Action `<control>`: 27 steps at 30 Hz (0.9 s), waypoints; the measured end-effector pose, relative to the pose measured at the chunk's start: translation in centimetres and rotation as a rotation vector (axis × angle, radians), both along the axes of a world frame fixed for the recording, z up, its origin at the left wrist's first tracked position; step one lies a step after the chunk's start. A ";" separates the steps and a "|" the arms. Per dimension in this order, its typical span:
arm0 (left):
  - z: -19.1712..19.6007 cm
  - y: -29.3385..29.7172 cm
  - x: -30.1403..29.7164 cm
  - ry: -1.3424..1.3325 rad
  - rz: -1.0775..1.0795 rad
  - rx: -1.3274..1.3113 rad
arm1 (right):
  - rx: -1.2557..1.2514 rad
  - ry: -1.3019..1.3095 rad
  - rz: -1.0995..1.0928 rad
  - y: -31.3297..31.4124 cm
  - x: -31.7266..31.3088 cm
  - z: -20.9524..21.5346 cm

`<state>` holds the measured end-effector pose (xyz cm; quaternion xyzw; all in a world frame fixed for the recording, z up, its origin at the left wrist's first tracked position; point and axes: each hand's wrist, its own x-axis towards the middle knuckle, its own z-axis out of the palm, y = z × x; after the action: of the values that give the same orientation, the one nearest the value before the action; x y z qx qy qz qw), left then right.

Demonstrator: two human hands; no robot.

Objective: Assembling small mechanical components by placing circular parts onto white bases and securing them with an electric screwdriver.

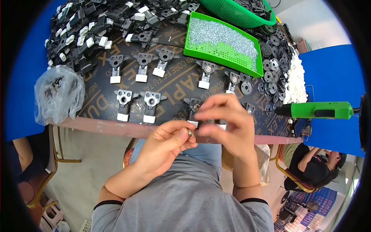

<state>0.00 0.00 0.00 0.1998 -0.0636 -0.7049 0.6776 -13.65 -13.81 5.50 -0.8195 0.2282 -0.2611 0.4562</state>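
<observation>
- Our left hand (167,140) pinches a small metal ring (190,133) between thumb and forefinger, its grip closed on it just at the near edge of the worktop.
- Our right hand (228,123) hovers beside it, fingers curled over a black bracket (194,105); it is blurred, so we cannot tell whether its grip is closed.
- The worktop (96,102) is a dark printed board, with rows of black brackets with white ends (123,103) lying on it.
- A green tray (222,42) behind them holds small silvery screws; a green basket (232,11) farther back holds black parts.
- A clear plastic bag (58,92) sits at the left edge, and a heap of black-and-white parts (89,27) fills the far left.
- A green power screwdriver (319,110) hangs at the right, beside black discs (272,62).
- Blue walls surround us; another person (315,164) sits lower right.
</observation>
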 end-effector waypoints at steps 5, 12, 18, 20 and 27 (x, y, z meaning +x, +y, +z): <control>0.2 -0.6 0.0 -0.007 0.059 0.059 | -0.193 -0.056 0.075 0.9 0.8 0.3; 1.3 -0.4 1.4 -0.242 0.029 0.026 | -0.471 0.007 0.041 0.8 0.8 0.8; 1.0 -0.3 2.1 -0.236 0.042 0.025 | -0.470 -0.056 0.079 0.5 1.5 1.1; 0.7 -0.1 2.3 -0.226 0.045 -0.010 | -0.445 -0.074 0.095 0.5 1.8 0.9; 1.1 -0.1 3.0 -0.215 0.078 0.029 | -0.356 -0.066 0.188 -0.6 3.2 1.7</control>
<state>3.01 -0.12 1.14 0.2863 -0.1179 -0.6534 0.6908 -10.45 -14.37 7.16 -0.8960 0.0861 -0.2804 0.3334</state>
